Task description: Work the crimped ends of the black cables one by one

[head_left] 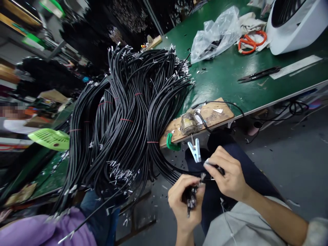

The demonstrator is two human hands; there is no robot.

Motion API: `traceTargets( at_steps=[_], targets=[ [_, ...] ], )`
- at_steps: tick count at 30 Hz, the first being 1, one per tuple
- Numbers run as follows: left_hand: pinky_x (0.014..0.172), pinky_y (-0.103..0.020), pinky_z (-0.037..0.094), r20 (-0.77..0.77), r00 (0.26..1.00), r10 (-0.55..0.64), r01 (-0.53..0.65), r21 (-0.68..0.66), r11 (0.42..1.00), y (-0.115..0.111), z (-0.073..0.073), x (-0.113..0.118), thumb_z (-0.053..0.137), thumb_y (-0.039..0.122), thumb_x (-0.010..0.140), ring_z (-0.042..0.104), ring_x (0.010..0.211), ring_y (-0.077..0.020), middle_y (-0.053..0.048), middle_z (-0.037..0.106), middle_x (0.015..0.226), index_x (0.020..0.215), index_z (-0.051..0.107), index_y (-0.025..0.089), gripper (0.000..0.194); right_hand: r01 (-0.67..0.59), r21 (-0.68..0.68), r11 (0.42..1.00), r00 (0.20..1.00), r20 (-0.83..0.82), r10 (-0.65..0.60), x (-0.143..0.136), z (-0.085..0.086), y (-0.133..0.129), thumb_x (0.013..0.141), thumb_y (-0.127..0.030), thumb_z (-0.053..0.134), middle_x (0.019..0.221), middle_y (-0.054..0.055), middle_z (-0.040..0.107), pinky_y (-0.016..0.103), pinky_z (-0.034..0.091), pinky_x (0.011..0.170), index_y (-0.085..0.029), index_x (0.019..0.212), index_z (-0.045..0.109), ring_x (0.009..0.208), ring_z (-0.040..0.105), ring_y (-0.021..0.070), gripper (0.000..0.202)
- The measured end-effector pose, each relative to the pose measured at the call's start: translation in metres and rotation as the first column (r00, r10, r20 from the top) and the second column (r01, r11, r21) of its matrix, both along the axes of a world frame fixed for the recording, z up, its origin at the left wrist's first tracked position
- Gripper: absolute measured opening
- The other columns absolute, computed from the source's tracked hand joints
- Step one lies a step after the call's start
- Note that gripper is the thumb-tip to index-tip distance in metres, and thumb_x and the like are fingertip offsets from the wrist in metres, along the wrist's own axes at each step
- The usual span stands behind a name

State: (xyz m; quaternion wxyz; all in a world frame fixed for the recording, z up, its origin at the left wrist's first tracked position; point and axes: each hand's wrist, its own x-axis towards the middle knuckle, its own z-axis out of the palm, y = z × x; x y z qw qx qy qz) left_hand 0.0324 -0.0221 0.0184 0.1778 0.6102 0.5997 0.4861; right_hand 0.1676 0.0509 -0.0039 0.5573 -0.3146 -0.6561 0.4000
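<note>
My left hand [186,201] is wrapped round the ends of a bunch of black cables [164,165], whose frayed, pale tips poke out of the fist. Just to its right, my right hand [228,174] is closed, thumb and forefinger pinched together. Something small and dark shows inside its curled fingers, too hidden to name. Above the hands, a light blue clothes-peg-like clip [194,150] hangs from a small motor-like block [189,122]. That block is fixed on a wooden board [217,112] at the table edge, beside a green clamp [173,142].
Bundles of black cables [128,102], tied with red bands, cover the left of the green table [217,75]. Behind lie a clear plastic bag [217,34], orange-handled scissors [252,41], dark tweezers-like snips [258,74] and a white fan-like housing [284,41]. A person in a purple top [48,230] sits at left.
</note>
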Motion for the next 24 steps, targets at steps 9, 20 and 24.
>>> traceTargets(
  at_steps=[9, 20, 24],
  targets=[
    [0.053, -0.021, 0.045, 0.022, 0.999, -0.030, 0.029, 0.035, 0.999, 0.004, 0.003, 0.003, 0.069, 0.007, 0.074, 0.057, 0.056, -0.0117, 0.001, 0.062, 0.067, 0.080, 0.064, 0.018, 0.014, -0.268, -0.121, 0.956, 0.963, -0.067, 0.262, 0.003, -0.001, -0.002, 0.084, -0.019, 0.061, 0.076, 0.004, 0.059, 0.034, 0.044, 0.074, -0.018, 0.082, 0.061, 0.074, 0.052, 0.0175, 0.002],
    [0.055, -0.022, 0.044, -0.058, 0.984, -0.167, 0.161, -0.093, 0.982, 0.002, -0.006, -0.002, 0.066, 0.006, 0.075, 0.058, 0.057, -0.0119, 0.000, 0.062, 0.068, 0.082, 0.064, 0.017, 0.014, -0.136, -0.326, 0.936, 0.982, 0.078, 0.170, 0.000, -0.003, 0.003, 0.081, -0.020, 0.061, 0.058, -0.002, 0.047, 0.025, 0.033, 0.052, -0.017, 0.056, 0.051, 0.056, 0.044, 0.0108, 0.027],
    [0.058, -0.024, 0.045, -0.023, 0.997, -0.070, 0.071, 0.018, 0.997, 0.005, -0.007, 0.004, 0.065, 0.005, 0.077, 0.059, 0.060, -0.0127, -0.001, 0.065, 0.072, 0.088, 0.064, 0.019, 0.018, -0.139, -0.381, 0.914, 0.988, 0.009, 0.154, 0.013, 0.000, 0.013, 0.089, -0.033, 0.058, 0.066, 0.001, 0.056, 0.025, 0.037, 0.056, -0.015, 0.071, 0.065, 0.060, 0.049, 0.0121, 0.026]
  ],
)
